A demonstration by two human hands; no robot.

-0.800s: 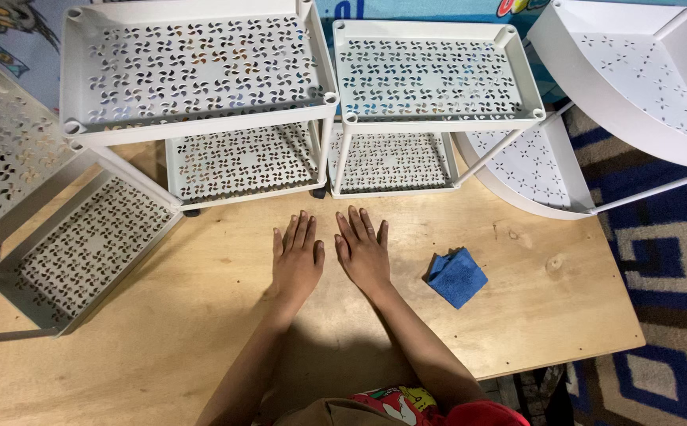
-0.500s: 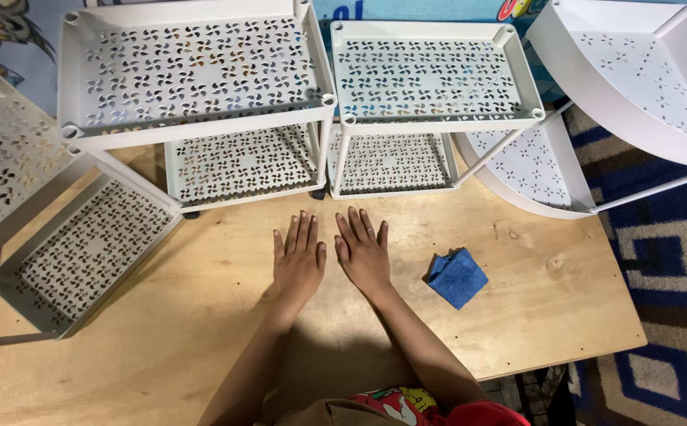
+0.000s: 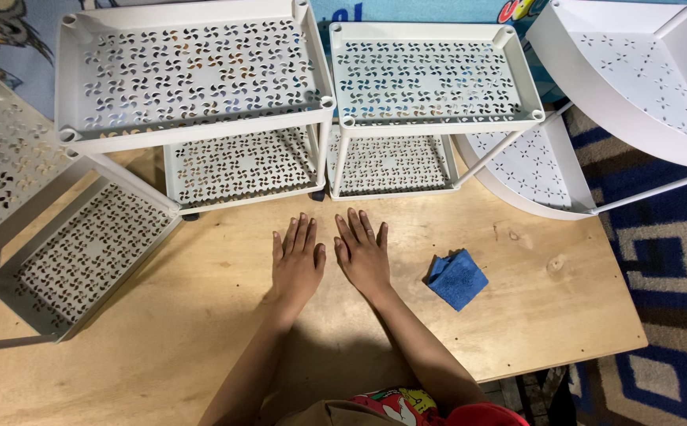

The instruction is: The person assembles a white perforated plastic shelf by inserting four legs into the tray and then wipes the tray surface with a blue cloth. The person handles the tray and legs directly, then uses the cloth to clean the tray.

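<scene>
On the bare plywood counter [image 3: 201, 331], near its middle, the left hand [image 3: 298, 264] and the right hand [image 3: 363, 256] lie flat, palms down, fingers spread and empty, side by side with a narrow gap between them and gripping nothing. Just to the right of the right hand, apart from it, lies a small folded blue cloth [image 3: 457, 278], rumpled at one corner and roughly square. Beyond the fingertips stand two white two-tier racks with pinwheel-shaped perforations: a wider rack [image 3: 190, 75] behind the left hand and a narrower rack [image 3: 434, 75] behind the right, their lower shelves resting on the counter's far part. A third perforated rack [image 3: 59, 252] lies tilted at the left edge, overhanging the counter. At the right, a white quarter-round corner shelf [image 3: 635, 87] leans over the counter's far corner, its lower tier touching the wood. The wood is pale, with knots and small stains near the right end and screw heads along the front edge. Beside the counter on the right, a blue and cream patterned rug [image 3: 667, 268] covers the floor; along the top edge, bright blue printed material with coloured cartoon shapes shows behind the racks.
</scene>
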